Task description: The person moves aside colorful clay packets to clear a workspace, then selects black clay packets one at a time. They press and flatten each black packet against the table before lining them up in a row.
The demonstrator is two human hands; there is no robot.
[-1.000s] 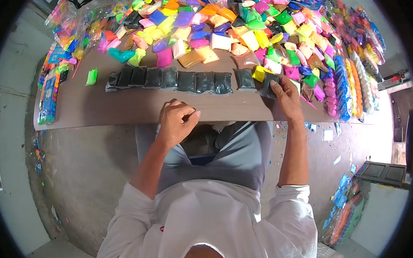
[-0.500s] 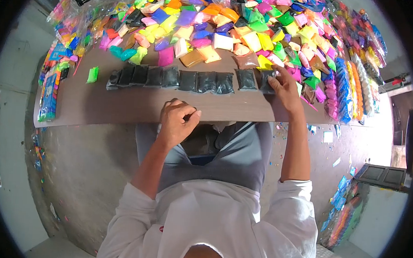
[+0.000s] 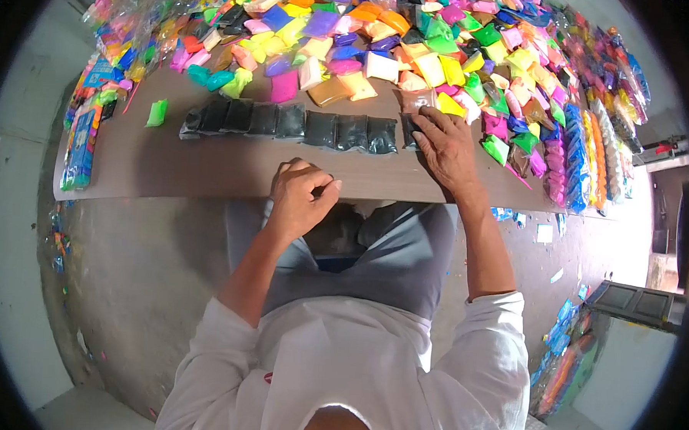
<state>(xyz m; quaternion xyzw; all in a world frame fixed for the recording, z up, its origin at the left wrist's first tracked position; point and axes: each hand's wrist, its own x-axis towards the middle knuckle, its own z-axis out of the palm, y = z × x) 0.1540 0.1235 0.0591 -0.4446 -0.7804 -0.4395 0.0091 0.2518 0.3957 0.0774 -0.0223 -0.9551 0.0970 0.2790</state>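
Observation:
Black packets (image 3: 277, 121) lie side by side in a row across the table. At the right end of this row, my right hand (image 3: 447, 150) presses its fingers over a black packet (image 3: 408, 131); the palm and fingers hide part of what lies beneath. Just above those fingertips is a brown packet (image 3: 419, 101). My left hand (image 3: 303, 196) rests at the table's near edge, below the row, curled into a loose fist. Nothing shows inside it.
A heap of bright coloured packets (image 3: 382, 67) covers the far side of the table (image 3: 231, 168). Strips of wrapped packets (image 3: 578, 156) stand at the right. One green packet (image 3: 157, 113) and a multicoloured pack (image 3: 79, 153) lie at the left.
My right hand has slid left toward the row, bringing the end black packet with it, and now covers more of the packets. The view has shifted slightly; my left hand stays put.

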